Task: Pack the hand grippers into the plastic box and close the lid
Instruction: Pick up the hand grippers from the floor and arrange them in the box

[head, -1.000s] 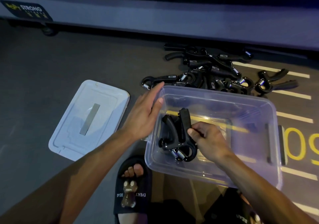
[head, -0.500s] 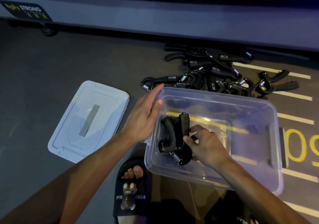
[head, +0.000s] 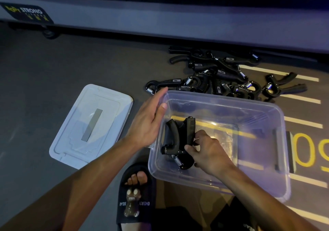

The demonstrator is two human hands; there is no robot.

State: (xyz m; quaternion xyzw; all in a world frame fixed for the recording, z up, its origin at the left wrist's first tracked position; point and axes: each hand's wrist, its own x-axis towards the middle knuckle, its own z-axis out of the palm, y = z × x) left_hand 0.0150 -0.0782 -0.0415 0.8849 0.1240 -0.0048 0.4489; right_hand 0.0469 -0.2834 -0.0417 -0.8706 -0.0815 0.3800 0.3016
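Observation:
A clear plastic box (head: pixel 277 109) sits open on the dark floor in front of me. Inside it, at its left end, my right hand (head: pixel 208 152) holds a black hand gripper (head: pixel 178 136) with a metal spring, low against the box's bottom. My left hand (head: pixel 149 118) rests flat on the box's left wall, thumb over the rim. A pile of several more black hand grippers (head: pixel 220 76) lies on the floor just behind the box. The white lid (head: pixel 92 124) lies flat to the left of the box.
My foot in a black slipper (head: pixel 135 197) is at the near left corner of the box. A long grey machine base (head: pixel 160 19) runs along the back. Yellow and white floor markings (head: pixel 302 149) lie to the right of the box.
My right hand has lowered the hand gripper deeper into the box and shifted it slightly left. My left hand has stayed on the box's left wall.

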